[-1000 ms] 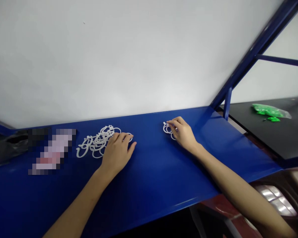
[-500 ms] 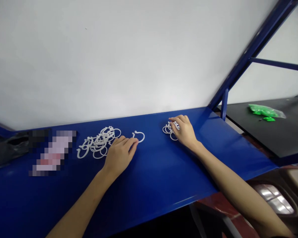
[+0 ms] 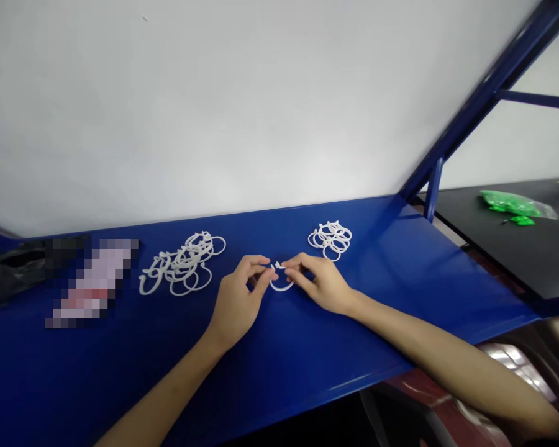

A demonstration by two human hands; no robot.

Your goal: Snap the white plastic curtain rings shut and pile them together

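Between my two hands is a white plastic ring [image 3: 282, 288], shaped like a shower curtain ring, with a gap at its top. My left hand [image 3: 242, 295] pinches the ring's left side with thumb and forefinger. On its right side, the thumb and fingertips of my right hand [image 3: 321, 282] grip it. A larger, loose pile of white rings [image 3: 184, 264] lies to the left of my left hand. Beyond my right hand sits a smaller cluster of white rings [image 3: 333, 239], which look closed. The fingertips partly cover the held ring.
The blue table [image 3: 279, 372] runs along a pale wall. A blurred pinkish packet [image 3: 95, 276] and a black plastic bag [image 3: 13, 273] lie at its left. Blue frame bars [image 3: 470, 99] rise on the right. A clear bag with green pieces [image 3: 512, 205] rests on a black table beyond.
My right hand has left the right cluster and come in to the ring. My left hand has moved slightly right with the ring, which both hands now hold. The view has shifted a little.
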